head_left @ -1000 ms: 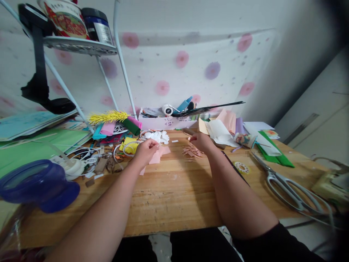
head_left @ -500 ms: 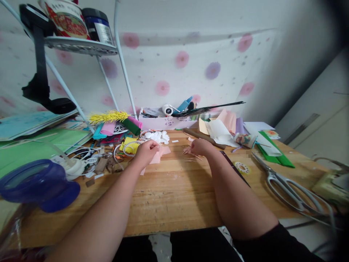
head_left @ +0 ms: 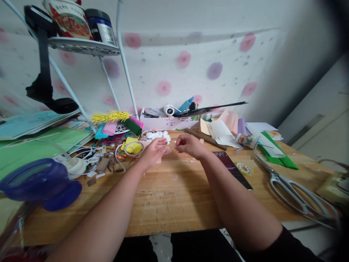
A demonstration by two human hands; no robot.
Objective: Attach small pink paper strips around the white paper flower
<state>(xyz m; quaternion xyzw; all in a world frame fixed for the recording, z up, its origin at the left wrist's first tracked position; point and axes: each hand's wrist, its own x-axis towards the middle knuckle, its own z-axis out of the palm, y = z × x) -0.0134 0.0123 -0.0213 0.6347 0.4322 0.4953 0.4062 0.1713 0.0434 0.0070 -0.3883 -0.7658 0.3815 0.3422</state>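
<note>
My left hand hovers left of the middle over pale pink paper, its fingers partly spread; no held object can be made out. To its right, my right hand has its thumb and fingertips pinched together, and whatever they hold is too small to name. Thin pinkish strips lie on the wood beneath my right hand, partly hidden by it. Behind my left hand rests a heap of white paper pieces. The two hands are apart, with a small gap between them.
Large scissors, a phone and a tape roll lie right on the wooden table. At left are a blue tape dispenser, cables and yellow paper. A white box stands behind.
My right hand has moved left from the pinkish strips, toward my left hand. My left hand has shifted slightly right, and its fingers have opened. More of the phone shows.
</note>
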